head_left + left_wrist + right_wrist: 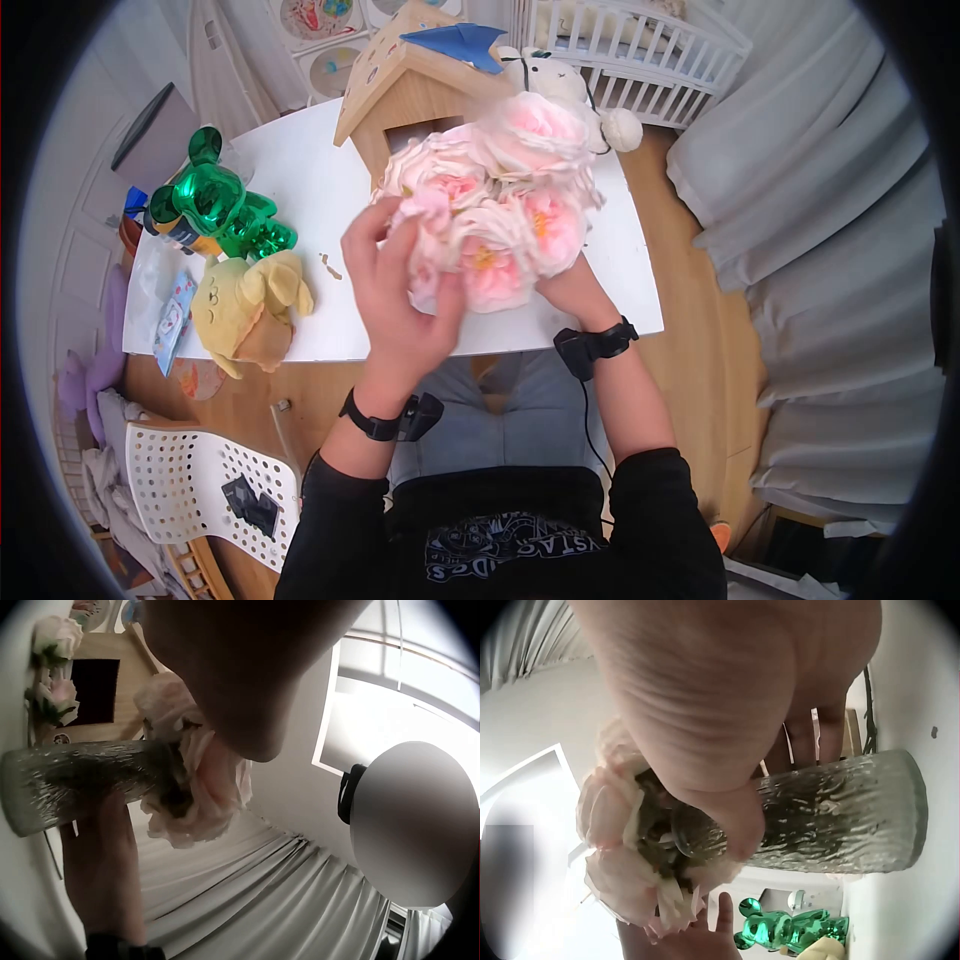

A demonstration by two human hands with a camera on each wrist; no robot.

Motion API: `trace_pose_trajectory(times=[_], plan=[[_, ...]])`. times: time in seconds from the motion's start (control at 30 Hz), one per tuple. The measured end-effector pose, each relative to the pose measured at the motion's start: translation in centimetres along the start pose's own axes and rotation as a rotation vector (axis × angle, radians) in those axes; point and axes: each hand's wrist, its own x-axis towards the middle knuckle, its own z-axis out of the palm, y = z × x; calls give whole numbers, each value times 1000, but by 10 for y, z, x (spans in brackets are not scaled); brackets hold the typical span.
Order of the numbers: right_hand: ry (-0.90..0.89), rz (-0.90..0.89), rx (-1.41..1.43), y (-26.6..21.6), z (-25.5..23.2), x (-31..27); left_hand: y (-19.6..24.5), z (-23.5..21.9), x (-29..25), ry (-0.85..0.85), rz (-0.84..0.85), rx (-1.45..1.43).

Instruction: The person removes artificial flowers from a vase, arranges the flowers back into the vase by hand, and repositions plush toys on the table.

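Observation:
Large pale-pink artificial-looking roses [490, 250] form a full bunch at the table's front middle. They rise from the mouth of a textured clear glass vase [840, 814], hidden under the blooms in the head view. My right hand [578, 292] grips the vase near its neck, thumb on one side and fingers round the other. At the bunch's left side, my left hand [405, 300] touches the petals with spread, slightly bent fingers. Its thumb [724, 913] stands out straight in the right wrist view.
Behind the flowers stands a wooden house [400, 95] with a white plush toy [545, 75] beside it. A shiny green bear figure [215, 200], a yellow plush toy [245, 305] and a blue packet [175, 320] occupy the white table's [330, 325] left. More roses [56, 697] show near the house.

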Motion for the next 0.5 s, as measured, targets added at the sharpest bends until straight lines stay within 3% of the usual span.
trace_pose_trajectory(times=[0.03, 0.1, 0.13, 0.2, 0.23, 0.27, 0.3, 0.33, 0.4, 0.47, 0.5], plan=[[2, 4, 6, 3, 2, -1, -8, -4, 2, 11, -51, -65], [16, -204, -361, 10, 6, -4, -14, -3, -5, 107, -204, -222], [24, -204, -359, 22, 6, -2, -19, 1, -13, 101, -199, -224], [62, -556, -649, 46, 7, 6, -37, 10, -37, 219, -450, -406], [69, -556, -651, 32, 10, 7, -58, 13, -55, 84, -498, -443], [8, -284, -339, 6, 14, 6, -68, 19, -64, 79, -496, -445], [-52, -9, -23, -8, 19, 5, -75, 23, -72, -133, -514, -430], [-48, -7, -20, -8, 21, 9, -78, 25, -75, -345, -526, -412], [-35, -308, -227, -8, 22, 20, -88, 28, -78, -440, -506, -377], [-5, -267, -160, -9, 17, 25, -114, 35, -93, -525, -480, -343], [30, -222, -91, -9, 12, 27, -144, 42, -115, -541, -421, -493]])
